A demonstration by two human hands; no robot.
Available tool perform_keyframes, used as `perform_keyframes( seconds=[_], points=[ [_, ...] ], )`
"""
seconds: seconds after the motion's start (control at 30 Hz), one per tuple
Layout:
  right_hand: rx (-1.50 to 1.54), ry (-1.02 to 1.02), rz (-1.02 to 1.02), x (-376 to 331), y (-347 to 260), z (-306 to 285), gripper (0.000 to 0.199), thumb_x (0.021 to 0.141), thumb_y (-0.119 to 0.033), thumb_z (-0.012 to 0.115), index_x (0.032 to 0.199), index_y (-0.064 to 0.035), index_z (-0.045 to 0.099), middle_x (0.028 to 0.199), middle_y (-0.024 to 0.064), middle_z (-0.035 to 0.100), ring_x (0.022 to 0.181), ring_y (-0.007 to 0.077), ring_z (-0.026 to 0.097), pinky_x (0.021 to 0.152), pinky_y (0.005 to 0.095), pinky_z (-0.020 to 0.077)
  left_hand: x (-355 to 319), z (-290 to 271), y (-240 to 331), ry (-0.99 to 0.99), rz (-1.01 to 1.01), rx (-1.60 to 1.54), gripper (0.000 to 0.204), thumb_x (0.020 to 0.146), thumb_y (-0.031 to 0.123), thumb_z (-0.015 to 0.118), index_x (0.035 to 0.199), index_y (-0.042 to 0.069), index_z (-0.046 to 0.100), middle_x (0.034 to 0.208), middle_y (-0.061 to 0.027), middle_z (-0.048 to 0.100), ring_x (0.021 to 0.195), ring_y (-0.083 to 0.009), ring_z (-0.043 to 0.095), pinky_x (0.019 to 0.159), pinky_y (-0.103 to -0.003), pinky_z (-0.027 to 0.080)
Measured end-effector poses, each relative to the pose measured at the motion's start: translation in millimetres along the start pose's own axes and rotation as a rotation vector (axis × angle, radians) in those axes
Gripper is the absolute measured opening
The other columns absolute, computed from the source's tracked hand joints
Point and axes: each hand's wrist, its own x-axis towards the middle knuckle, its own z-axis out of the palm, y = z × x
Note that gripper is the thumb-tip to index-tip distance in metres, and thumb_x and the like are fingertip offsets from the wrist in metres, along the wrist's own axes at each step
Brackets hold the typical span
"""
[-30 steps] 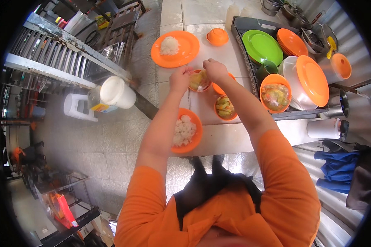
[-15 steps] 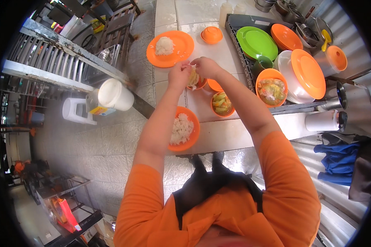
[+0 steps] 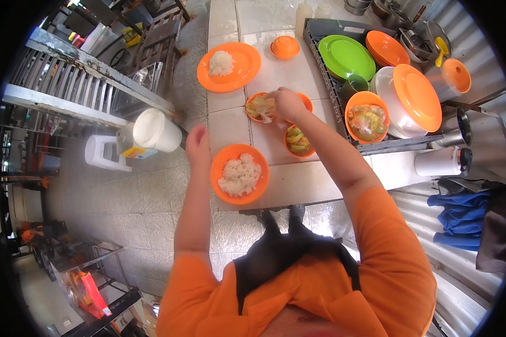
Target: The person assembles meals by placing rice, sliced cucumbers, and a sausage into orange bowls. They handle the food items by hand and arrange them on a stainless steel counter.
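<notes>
My right hand (image 3: 288, 104) reaches over the white tiled counter (image 3: 315, 182), fingers curled on the right rim of a small orange bowl (image 3: 260, 106) of pale yellow food. A second small orange bowl (image 3: 298, 141) with greenish food sits just nearer to me. My left hand (image 3: 197, 144) hangs off the counter's left edge, holding nothing, close to the left rim of an orange plate (image 3: 253, 194) of white rice. Another orange plate (image 3: 242, 70) with rice lies farther back, with an upturned orange bowl (image 3: 285, 47) beside it.
A grey tray (image 3: 320, 27) on the right holds green plates (image 3: 346, 56), orange plates (image 3: 387, 48), a large orange bowl (image 3: 367, 100) of food and a white tub with an orange lid (image 3: 419, 95). A white bucket (image 3: 154, 129) stands on the floor to the left.
My left hand has let go of the small bowl and drawn back toward me, to the counter's left edge. My right hand stays on the bowl, which now rests on the counter.
</notes>
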Motion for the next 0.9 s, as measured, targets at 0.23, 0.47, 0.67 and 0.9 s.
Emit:
perform_keyframes(
  seconds=[0.23, 0.47, 0.67, 0.9],
  points=[
    [-0.353, -0.099, 0.079, -18.8, -18.0, 2.7, 0.037, 0.082, -0.020, 0.066, 0.117, -0.0087, 0.060, 0.112, 0.0140, 0.059, 0.106, 0.0305, 0.060, 0.090, 0.0415, 0.0512, -158.6, -121.4, -130.2, 0.135, -0.342, 0.234, 0.028, 0.094, 0.013, 0.057, 0.119, 0.000, 0.060, 0.115, -0.0124, 0.064, 0.107, -0.0210, 0.060, 0.094, -0.034, 0.046],
    [-0.260, -0.160, 0.053, -6.5, -17.5, -17.6, 0.032, 0.084, -0.014, 0.062, 0.115, -0.0062, 0.062, 0.110, 0.0163, 0.064, 0.102, 0.0322, 0.063, 0.088, 0.0394, 0.0518, -310.0, -206.0, -193.1, -0.551, -0.525, 0.817, 0.035, 0.088, 0.027, 0.067, 0.114, 0.004, 0.065, 0.104, -0.0130, 0.070, 0.097, -0.0216, 0.066, 0.085, -0.033, 0.050],
    [0.125, -0.067, 0.140, 16.1, 11.3, -3.4, 0.028, 0.083, -0.020, 0.063, 0.101, -0.0006, 0.071, 0.100, 0.0175, 0.069, 0.095, 0.0301, 0.066, 0.083, 0.0370, 0.0530, -373.5, -245.5, -205.9, -0.696, -0.774, 0.903, 0.041, 0.085, 0.035, 0.067, 0.116, 0.007, 0.065, 0.111, -0.0139, 0.068, 0.105, -0.0288, 0.064, 0.091, -0.038, 0.049],
    [0.909, -0.065, 0.549, 0.6, 3.2, 5.8, 0.029, 0.089, -0.015, 0.063, 0.112, 0.0024, 0.060, 0.108, 0.0138, 0.064, 0.082, 0.0217, 0.067, 0.073, 0.0337, 0.0588, -372.9, -261.8, -207.1, -0.599, -0.819, 0.881, 0.040, 0.085, 0.033, 0.067, 0.117, 0.008, 0.064, 0.111, -0.0142, 0.068, 0.105, -0.0277, 0.064, 0.091, -0.037, 0.049]
  ],
)
